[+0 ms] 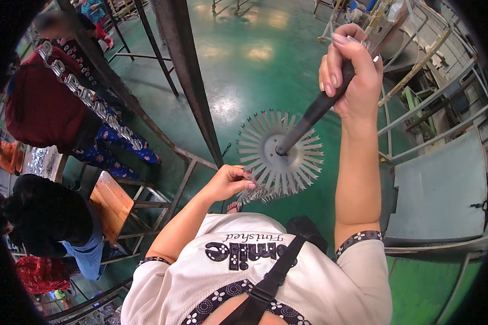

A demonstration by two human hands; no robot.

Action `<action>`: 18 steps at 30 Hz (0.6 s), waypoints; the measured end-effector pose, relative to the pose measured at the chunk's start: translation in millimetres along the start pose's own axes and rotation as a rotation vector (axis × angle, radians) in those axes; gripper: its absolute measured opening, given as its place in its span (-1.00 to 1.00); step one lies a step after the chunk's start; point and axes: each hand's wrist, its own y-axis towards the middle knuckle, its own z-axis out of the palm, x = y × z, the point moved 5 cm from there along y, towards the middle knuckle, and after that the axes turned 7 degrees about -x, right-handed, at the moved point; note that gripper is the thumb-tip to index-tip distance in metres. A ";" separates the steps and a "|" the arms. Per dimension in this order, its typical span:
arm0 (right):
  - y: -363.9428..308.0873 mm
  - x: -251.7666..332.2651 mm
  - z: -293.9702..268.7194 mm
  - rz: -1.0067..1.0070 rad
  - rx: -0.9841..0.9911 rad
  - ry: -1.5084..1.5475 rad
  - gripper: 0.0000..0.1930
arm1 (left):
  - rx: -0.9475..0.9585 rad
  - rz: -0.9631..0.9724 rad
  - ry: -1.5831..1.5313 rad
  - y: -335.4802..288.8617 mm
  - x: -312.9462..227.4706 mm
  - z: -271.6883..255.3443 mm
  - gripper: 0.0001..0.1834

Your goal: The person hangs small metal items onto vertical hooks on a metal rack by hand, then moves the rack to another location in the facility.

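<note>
A round grey metal disc [265, 142] with many radial slotted blades hangs in front of me. From its middle a dark rod [313, 118] slants up to the right. My right hand [355, 73] is closed round the upper part of this rod; a bit of threaded metal shows by the thumb and forefinger. At the disc's lower left rim, my left hand [228, 183] is closed with its fingertips pinched together. What it pinches is too small to tell. Beside those fingertips, small shiny metal pieces [263, 192] bunch along the disc's lower edge.
A dark metal post [187, 70] stands close on the left. A chain of metal links [76, 86] hangs beyond it. People work at the far left, near a wooden stool [111, 200]. A grey panel [439, 189] and metal rails [436, 130] lie on the right.
</note>
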 end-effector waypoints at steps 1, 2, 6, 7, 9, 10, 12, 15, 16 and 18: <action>-0.2 0.3 0.2 -0.011 -0.011 -0.005 -0.86 | -0.019 0.003 0.003 -0.3 0.6 -3.2 -0.88; -0.4 0.7 0.3 -0.022 -0.021 -0.011 -0.85 | -0.039 0.006 0.007 -0.5 0.9 -5.3 -0.88; -1.4 -0.3 -0.9 -0.045 -0.057 -0.026 -0.84 | -0.324 0.123 0.145 -7.6 -11.9 -14.0 -0.88; -2.5 -0.4 -2.0 -0.062 -0.088 -0.073 -0.90 | -0.433 0.183 0.263 -12.7 -24.1 -13.6 -0.89; -3.6 -0.3 -2.4 -0.078 -0.118 -0.119 -0.91 | -0.486 0.266 0.381 -23.4 -43.8 -5.7 -0.90; -3.7 0.2 -3.3 -0.081 -0.149 -0.133 -0.91 | -0.537 0.349 0.501 -29.3 -51.8 -2.1 -0.90; -3.2 -1.0 -4.2 -0.082 -0.178 -0.146 -0.90 | -0.482 0.347 0.439 -34.3 -48.4 11.5 -0.87; -2.6 -3.3 -4.8 -0.093 -0.196 -0.096 -0.83 | -0.422 0.419 0.671 -33.1 -49.4 23.7 -0.82; -3.0 -3.1 -4.1 -0.094 -0.199 -0.097 -0.83 | -0.419 0.409 0.710 -31.4 -42.6 25.2 -0.79; -3.2 -3.9 -3.2 -0.095 -0.202 -0.099 -0.83 | -0.416 0.398 0.748 -27.2 -34.5 25.9 -0.76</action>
